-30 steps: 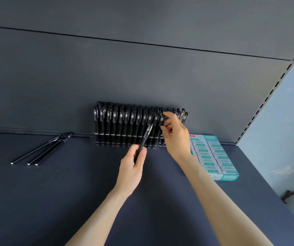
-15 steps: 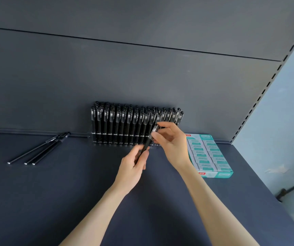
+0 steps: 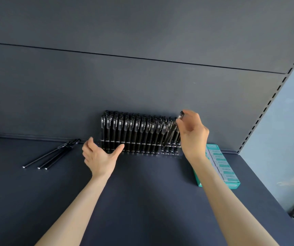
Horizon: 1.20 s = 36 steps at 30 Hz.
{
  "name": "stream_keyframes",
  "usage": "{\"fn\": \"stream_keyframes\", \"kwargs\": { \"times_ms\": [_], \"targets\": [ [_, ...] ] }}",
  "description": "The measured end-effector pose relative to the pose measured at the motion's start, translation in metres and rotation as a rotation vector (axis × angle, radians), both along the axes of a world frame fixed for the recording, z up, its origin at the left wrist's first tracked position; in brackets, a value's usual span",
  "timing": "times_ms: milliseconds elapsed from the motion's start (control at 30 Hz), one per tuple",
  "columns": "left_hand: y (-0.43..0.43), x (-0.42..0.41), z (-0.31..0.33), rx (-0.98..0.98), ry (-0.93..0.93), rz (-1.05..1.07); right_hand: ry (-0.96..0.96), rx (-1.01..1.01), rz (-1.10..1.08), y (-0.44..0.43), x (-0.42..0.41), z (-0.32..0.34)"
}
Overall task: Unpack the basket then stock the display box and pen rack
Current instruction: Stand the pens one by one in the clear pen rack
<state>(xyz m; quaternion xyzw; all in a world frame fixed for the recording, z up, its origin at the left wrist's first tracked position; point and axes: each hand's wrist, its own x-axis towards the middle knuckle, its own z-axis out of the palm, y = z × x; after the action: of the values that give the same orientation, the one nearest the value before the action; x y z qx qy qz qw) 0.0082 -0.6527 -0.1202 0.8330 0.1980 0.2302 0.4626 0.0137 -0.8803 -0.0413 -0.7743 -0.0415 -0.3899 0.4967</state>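
Your right hand (image 3: 193, 134) pinches a black pen (image 3: 172, 134) just under its cap at the right end of the pen rack (image 3: 142, 144), the barrel tilted among the upright pens. Your left hand (image 3: 99, 157) hovers open and empty before the rack's left half, so the job now looks to be straightening the pen over a free slot and sliding it down without knocking its neighbours. The rack stands nearly full against the back panel, three loose pens (image 3: 54, 154) lie on the shelf (image 3: 142, 192) to its left, and the teal display box (image 3: 220, 162) at right holds rows of small packs.
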Motion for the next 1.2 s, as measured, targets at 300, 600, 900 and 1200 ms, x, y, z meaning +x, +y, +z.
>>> {"fn": "stream_keyframes", "kwargs": {
  "times_ms": [300, 600, 900, 1200],
  "targets": [
    [0.015, 0.023, -0.01, -0.212, -0.042, -0.19, 0.023, -0.104, -0.028, 0.002, 0.003, 0.0],
    [0.016, 0.024, -0.013, -0.162, -0.057, -0.157, 0.083, -0.189, -0.029, 0.007, 0.006, -0.013],
    [0.016, 0.023, -0.013, -0.151, -0.043, -0.147, 0.113, -0.238, -0.046, 0.008, 0.006, -0.028],
    [0.018, 0.004, -0.004, -0.09, -0.017, -0.144, 0.107, -0.262, -0.048, 0.01, -0.011, -0.028]
  ]
}}
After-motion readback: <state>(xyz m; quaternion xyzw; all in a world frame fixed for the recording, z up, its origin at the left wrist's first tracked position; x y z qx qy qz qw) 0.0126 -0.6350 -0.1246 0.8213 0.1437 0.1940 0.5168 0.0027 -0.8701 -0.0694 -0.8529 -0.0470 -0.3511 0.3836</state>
